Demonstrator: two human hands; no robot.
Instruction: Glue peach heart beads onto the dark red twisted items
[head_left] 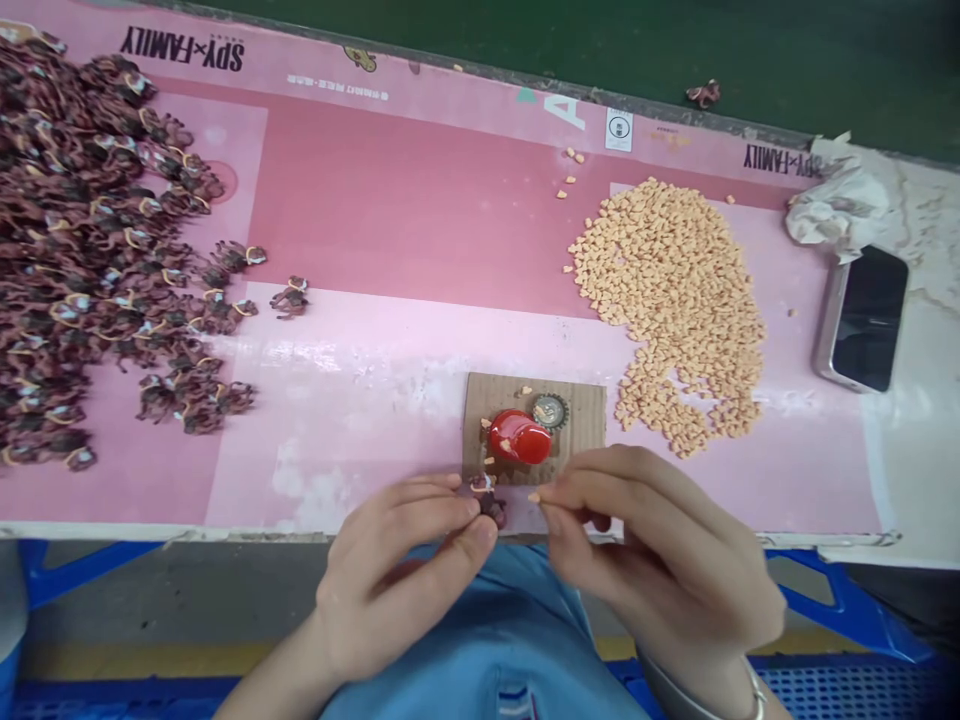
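My left hand (397, 560) is closed at the table's near edge, pinching a small dark brown figure piece (489, 497) between thumb and fingers. My right hand (660, 550) is closed beside it, with a tiny tan piece (534, 497) pinched at its fingertips, a short gap from the brown piece. Just beyond both hands lies a brown cardboard square (585, 425) carrying a glossy red blob (519, 438) and a bottle cap (550, 410).
A big heap of dark brown pieces (82, 240) fills the left of the pink printed mat (405, 210). A pile of small tan pieces (675, 290) lies at right. A phone (862, 315) and crumpled paper (836, 205) sit at the far right.
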